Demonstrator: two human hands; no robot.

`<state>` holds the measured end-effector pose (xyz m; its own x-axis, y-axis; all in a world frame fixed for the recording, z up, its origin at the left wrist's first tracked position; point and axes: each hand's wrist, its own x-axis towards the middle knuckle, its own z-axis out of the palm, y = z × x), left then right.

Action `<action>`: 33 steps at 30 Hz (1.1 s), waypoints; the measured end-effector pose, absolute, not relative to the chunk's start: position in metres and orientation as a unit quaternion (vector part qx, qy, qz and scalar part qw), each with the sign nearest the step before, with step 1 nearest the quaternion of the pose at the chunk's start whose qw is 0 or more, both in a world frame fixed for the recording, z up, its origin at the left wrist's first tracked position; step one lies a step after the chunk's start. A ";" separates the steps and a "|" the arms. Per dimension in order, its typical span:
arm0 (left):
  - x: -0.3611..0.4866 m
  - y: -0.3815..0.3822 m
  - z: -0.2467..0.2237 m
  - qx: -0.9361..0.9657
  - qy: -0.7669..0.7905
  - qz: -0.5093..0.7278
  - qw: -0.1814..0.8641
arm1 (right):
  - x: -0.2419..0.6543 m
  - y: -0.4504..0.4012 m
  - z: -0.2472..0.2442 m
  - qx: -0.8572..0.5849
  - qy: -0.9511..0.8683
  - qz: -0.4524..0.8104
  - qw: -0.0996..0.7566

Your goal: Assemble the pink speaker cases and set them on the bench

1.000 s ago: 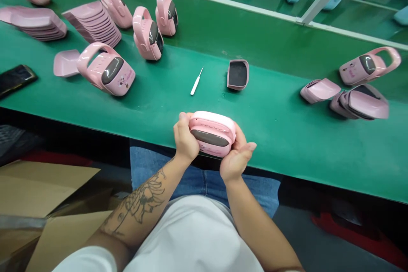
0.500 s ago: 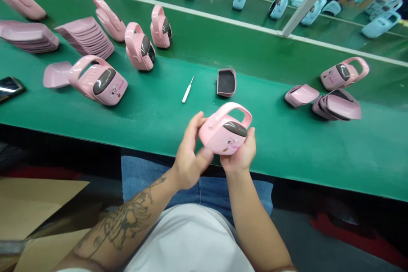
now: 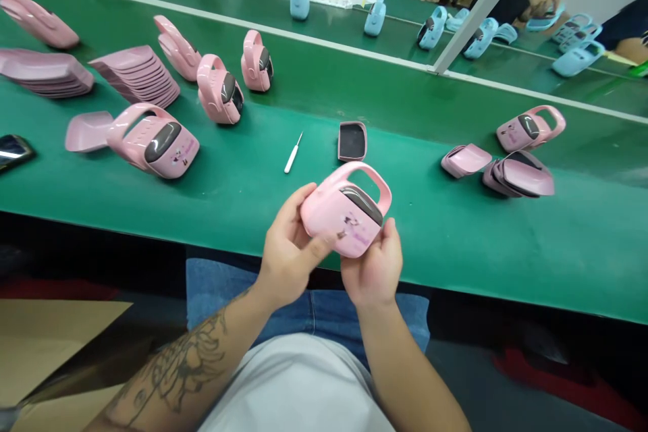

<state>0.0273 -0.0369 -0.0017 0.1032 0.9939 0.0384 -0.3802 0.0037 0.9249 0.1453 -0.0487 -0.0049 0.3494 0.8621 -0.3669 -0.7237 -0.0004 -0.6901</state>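
— What have I got, and where is it?

— You hold a pink handled case (image 3: pixel 341 212) at lower middle of the frame, just above the near edge of the green tabletop (image 3: pixel 455 243). It is tilted toward you, its dark oval window (image 3: pixel 360 205) and cartoon print (image 3: pixel 350 226) facing up, with the handle loop (image 3: pixel 372 182) pointing away and to the right.

— And my hands?

— Both are closed on it. Your left hand (image 3: pixel 286 253) wraps the lower left side, its thumb lying across the front, though that thumb is a little blurred. Your right hand (image 3: pixel 374 270) cups the lower right corner, its fingers curled up the edge.

— What step does this look like?

— It reads as looking the case over, held up close in both hands.

— What's around me?

— Just beyond the case lie a white-handled pick (image 3: pixel 292 154) and a small pink shell with a dark lining (image 3: pixel 352 141). More pink cases (image 3: pixel 217 89) and stacked shells (image 3: pixel 134 77) sit at upper left, with another group at right (image 3: pixel 529 131).

— What does the next move call for?

— I'd say a steady hold on the case — if you lower it straight ahead, mind the pick and that shell, since both are close.
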 end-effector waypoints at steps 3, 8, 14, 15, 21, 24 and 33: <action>0.023 -0.023 0.005 0.269 0.358 0.540 0.713 | 0.148 -0.060 0.003 -0.435 -0.218 0.543 0.685; 0.019 -0.014 0.014 0.133 0.345 0.482 0.794 | 0.152 -0.071 0.016 -0.491 -0.372 0.482 0.623; 0.018 -0.018 0.010 0.137 0.309 0.474 0.813 | 0.147 -0.074 0.018 -0.543 -0.454 0.392 0.588; 0.018 -0.018 0.008 0.155 0.305 0.481 0.807 | 0.146 -0.075 0.017 -0.546 -0.459 0.375 0.591; 0.010 -0.020 0.008 0.302 0.273 0.488 0.772 | 0.141 -0.084 0.000 -0.569 -0.498 0.259 0.601; 0.007 -0.019 0.009 0.331 0.269 0.478 0.768 | 0.139 -0.090 -0.013 -0.584 -0.529 0.199 0.582; 0.011 0.021 0.003 0.439 0.342 0.461 0.691 | 0.181 -0.026 -0.001 -0.595 -0.443 0.192 0.643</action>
